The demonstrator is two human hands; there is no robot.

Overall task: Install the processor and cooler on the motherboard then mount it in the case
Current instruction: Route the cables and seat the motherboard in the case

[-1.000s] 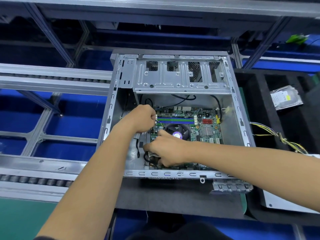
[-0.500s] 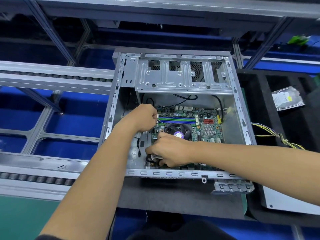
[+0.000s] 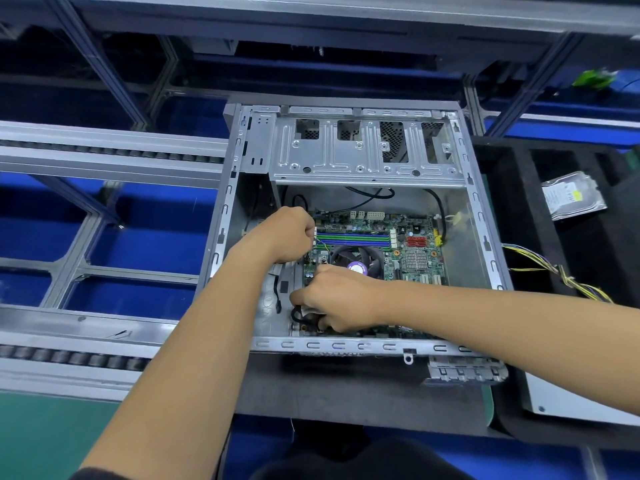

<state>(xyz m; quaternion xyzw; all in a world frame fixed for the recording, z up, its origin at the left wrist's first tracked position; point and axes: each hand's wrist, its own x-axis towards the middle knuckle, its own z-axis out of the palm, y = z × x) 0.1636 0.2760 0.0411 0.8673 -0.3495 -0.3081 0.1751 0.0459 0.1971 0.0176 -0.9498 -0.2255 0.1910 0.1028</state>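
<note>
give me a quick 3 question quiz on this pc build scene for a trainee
1. True or false: the motherboard already lies inside the case.
2. Which item lies in the black foam tray to the right of the case? A) hard drive B) keyboard C) screwdriver
3. Fill in: the right hand holds a black ____ near the board's front left corner.

Key: 1 true. 2 A, the hard drive. 3 cable. The left hand is curled at the board's left edge; what it grips is hidden.

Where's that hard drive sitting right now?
In the head view, the hard drive lies at the far right, in a black foam tray beside the open case, above a bundle of yellow wires.
</note>
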